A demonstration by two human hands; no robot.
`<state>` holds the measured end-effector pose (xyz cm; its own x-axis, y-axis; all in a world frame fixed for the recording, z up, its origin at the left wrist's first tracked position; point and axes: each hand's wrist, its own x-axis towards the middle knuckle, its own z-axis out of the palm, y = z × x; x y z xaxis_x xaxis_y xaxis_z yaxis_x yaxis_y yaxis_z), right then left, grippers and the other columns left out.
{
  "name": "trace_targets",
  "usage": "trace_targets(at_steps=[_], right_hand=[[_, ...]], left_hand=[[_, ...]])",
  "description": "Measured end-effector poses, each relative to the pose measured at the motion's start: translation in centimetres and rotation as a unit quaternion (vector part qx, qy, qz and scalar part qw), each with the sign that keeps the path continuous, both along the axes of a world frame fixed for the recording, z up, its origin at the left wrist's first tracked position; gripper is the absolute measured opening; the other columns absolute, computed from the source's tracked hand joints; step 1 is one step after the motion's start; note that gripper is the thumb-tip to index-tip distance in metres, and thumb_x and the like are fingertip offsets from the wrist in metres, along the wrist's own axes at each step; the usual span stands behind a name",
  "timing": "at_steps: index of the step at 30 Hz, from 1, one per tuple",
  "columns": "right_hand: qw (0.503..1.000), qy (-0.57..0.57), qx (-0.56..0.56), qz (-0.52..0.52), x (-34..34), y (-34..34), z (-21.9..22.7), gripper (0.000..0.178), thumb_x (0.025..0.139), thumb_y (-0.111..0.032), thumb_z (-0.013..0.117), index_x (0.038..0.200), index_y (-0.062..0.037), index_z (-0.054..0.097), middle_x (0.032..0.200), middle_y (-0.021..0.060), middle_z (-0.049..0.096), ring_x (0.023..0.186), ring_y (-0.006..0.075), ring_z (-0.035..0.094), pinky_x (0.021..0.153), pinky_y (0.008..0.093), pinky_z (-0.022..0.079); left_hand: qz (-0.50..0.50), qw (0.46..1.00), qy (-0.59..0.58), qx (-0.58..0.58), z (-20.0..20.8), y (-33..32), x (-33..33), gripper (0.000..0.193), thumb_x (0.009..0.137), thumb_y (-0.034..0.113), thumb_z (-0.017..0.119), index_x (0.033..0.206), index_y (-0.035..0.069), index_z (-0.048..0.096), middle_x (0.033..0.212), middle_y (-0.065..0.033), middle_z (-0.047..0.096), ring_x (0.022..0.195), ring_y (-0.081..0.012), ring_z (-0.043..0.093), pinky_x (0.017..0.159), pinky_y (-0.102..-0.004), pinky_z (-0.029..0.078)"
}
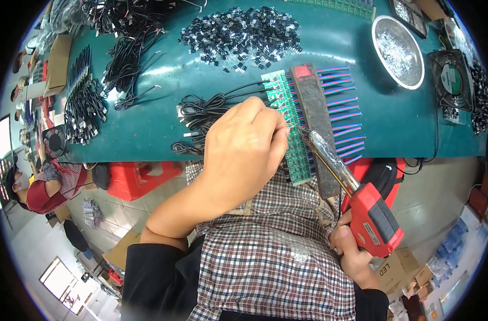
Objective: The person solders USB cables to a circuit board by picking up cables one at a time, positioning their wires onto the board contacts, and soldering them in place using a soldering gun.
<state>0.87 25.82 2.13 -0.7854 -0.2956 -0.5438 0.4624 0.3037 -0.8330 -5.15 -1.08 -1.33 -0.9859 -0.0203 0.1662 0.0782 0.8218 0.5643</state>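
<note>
My left hand (244,144) is closed in a pinch over a green circuit board panel (299,160); what its fingertips hold is hidden. Held in my right hand (353,254) is a red soldering gun (375,222), its metal barrel slanting up and left. The tip reaches the panel close to my left fingertips. Black cables (204,107) lie coiled left of the panel, some running to its left edge. Striped flat wires (343,115) stick out on the right side. A dark grey bar (314,109) with a red end lies across them beside the panel.
A pile of small black parts (244,37) lies at the back. Cable bundles (86,101) are at the left. A metal bowl (398,53) and a fan (451,80) stand at the right. Another person (40,190) sits far left, near a red stool (129,179).
</note>
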Motion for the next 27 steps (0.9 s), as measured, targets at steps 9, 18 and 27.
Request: trace_targets(at_steps=[9,18,27], right_hand=[[1.0,0.017,-0.012,0.022,-0.42,-0.13,-0.42,0.012,0.099,-0.011,0.055,0.094,-0.001,0.051,0.067,0.0049,0.049,0.048,0.0097,0.043,0.047,0.0263,0.041],[1.0,0.015,-0.003,0.014,-0.55,-0.21,-0.09,0.016,0.098,-0.015,0.057,0.093,-0.0012,0.051,0.064,0.0039,0.048,0.047,0.0099,0.043,0.048,0.0264,0.04],[0.999,0.043,-0.004,0.015,-0.49,-0.1,0.01,0.016,0.097,-0.016,0.057,0.094,-0.0032,0.048,0.064,0.0038,0.048,0.047,0.0099,0.041,0.047,0.0263,0.039]], left_hand=[[0.004,1.0,-0.018,-0.007,0.32,-0.13,0.12,0.01,0.08,0.004,0.075,0.083,0.004,0.065,0.077,-0.0067,0.059,0.065,-0.0222,0.062,0.057,-0.0343,0.049],[0.007,1.0,-0.018,-0.015,0.18,0.05,0.06,0.01,0.08,0.005,0.075,0.083,0.004,0.065,0.076,-0.0068,0.058,0.065,-0.0223,0.062,0.058,-0.0346,0.048],[0.009,1.0,-0.017,-0.02,0.18,-0.03,0.15,0.01,0.08,0.005,0.075,0.082,0.004,0.064,0.076,-0.0066,0.058,0.066,-0.0222,0.062,0.058,-0.0347,0.049]])
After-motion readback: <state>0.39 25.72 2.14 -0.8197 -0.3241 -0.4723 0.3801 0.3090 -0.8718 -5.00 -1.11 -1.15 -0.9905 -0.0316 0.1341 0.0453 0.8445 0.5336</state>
